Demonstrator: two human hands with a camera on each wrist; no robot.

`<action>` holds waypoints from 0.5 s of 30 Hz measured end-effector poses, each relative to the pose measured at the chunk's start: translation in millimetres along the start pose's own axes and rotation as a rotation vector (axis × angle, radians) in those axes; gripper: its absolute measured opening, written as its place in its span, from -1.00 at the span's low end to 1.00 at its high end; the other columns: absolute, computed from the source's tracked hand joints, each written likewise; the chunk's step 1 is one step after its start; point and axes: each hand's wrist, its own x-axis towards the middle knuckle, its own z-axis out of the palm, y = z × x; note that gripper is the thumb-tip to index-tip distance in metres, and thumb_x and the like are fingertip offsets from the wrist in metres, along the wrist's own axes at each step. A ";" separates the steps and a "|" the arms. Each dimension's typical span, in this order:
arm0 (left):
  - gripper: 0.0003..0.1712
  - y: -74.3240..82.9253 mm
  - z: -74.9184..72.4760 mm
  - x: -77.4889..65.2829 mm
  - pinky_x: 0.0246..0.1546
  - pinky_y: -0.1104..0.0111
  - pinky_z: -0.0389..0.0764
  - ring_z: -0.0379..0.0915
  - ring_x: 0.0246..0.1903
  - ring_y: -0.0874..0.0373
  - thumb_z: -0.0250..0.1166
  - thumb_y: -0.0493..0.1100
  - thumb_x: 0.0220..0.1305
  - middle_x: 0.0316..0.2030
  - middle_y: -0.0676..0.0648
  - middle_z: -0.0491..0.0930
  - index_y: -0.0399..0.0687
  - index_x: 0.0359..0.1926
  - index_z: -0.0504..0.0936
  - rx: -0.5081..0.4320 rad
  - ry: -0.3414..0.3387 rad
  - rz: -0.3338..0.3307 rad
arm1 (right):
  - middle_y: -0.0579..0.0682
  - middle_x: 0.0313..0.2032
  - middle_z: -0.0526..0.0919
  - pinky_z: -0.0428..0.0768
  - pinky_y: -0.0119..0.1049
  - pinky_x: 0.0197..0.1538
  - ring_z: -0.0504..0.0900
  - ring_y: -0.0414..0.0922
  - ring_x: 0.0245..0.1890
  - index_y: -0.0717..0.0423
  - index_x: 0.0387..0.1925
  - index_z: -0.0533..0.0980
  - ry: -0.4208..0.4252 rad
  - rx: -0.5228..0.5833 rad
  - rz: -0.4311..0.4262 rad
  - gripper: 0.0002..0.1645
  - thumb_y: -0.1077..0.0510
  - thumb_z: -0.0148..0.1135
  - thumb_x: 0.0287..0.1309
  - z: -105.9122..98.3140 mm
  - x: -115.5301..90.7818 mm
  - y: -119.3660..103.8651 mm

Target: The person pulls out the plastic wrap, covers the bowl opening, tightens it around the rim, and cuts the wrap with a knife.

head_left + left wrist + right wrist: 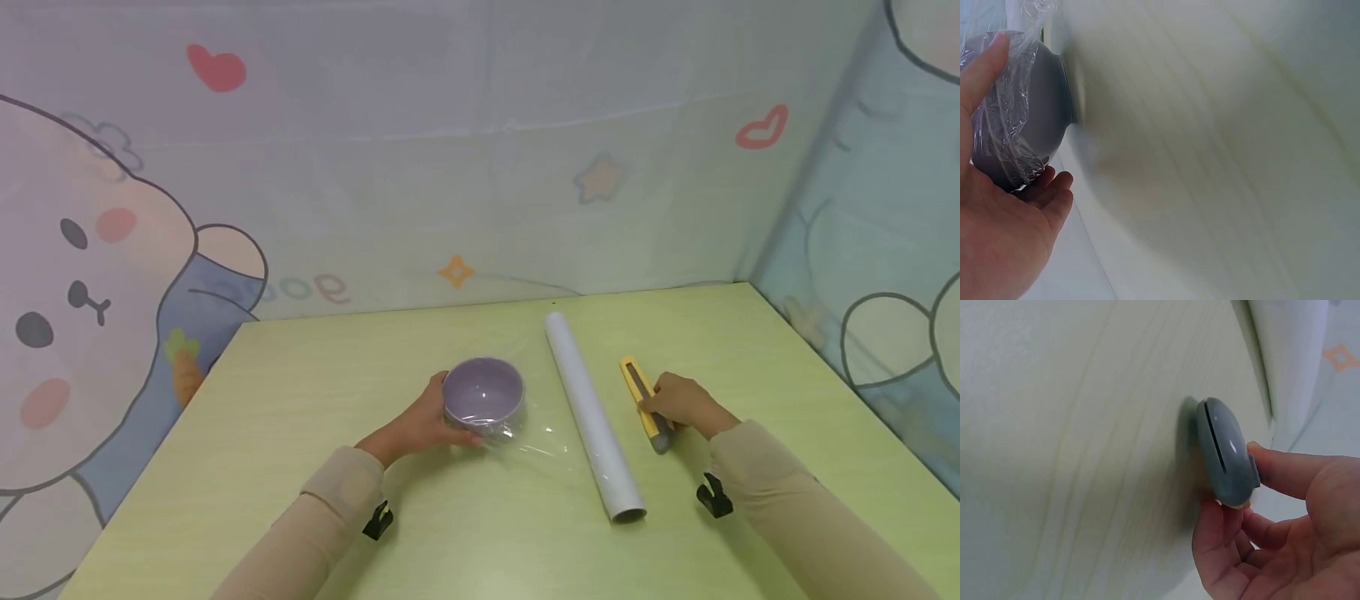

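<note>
A purple bowl [483, 388] stands on the table with clear plastic wrap [1007, 115] clinging to its outer side. My left hand [422, 425] holds the bowl from its left, thumb over the film at the near side and fingers round the far side. Further right, my right hand [684, 402] pinches a yellow and grey utility knife [636, 382] between thumb and fingers. In the right wrist view the grey end of the knife [1227, 453] faces the camera, close above the table. No blade is visible.
Between the hands lies a long roll of plastic wrap [588, 408], with loose film stretching from it towards the bowl. The pale yellow-green table [330, 375] ends at a printed cloth backdrop [390, 208] behind and at the right.
</note>
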 end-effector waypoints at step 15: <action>0.27 3.1 0.4 -2.2 0.30 0.01 0.11 0.15 0.23 -0.11 0.56 -0.18 -0.27 0.24 -0.29 0.14 -0.30 0.34 -0.11 0.003 -0.005 0.011 | 0.25 -0.26 0.52 0.59 -0.17 -0.30 0.60 -0.09 -0.41 0.27 0.13 -0.08 -0.050 0.555 -0.242 -0.50 0.01 -0.23 0.41 6.7 -12.6 -15.0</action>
